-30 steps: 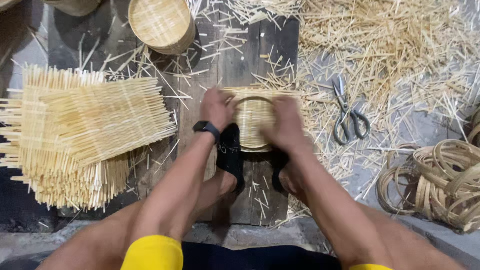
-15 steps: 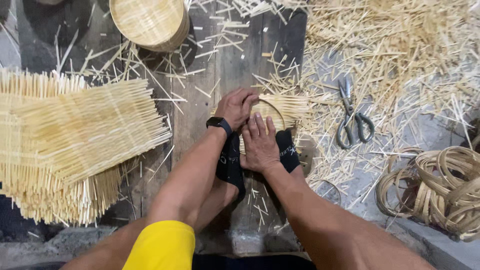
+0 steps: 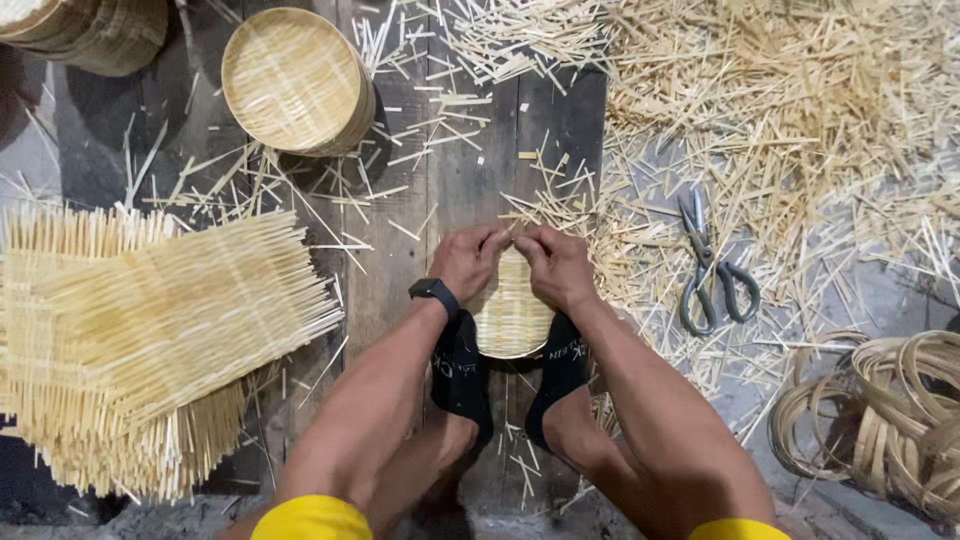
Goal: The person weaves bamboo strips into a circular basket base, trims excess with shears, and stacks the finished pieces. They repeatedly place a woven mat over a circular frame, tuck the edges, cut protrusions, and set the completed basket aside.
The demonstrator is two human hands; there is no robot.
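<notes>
two feet in black socks (image 3: 462, 375) clamp a small round woven basket (image 3: 510, 318) between them on the dark wooden floor (image 3: 400, 290). just beyond, the left hand (image 3: 466, 259) and the right hand (image 3: 556, 265) meet at the basket's far rim, each grip narrow, fingers pinched on the bamboo weave. a black watch (image 3: 434, 292) sits on the left wrist. toward the left edge lie stacked woven mats (image 3: 150, 330); right, coiled bamboo hoops (image 3: 890, 420) and scissors (image 3: 712, 265). farther off stands a finished basket (image 3: 295, 80), with loose bamboo offcuts (image 3: 800, 110) at the far right corner.
</notes>
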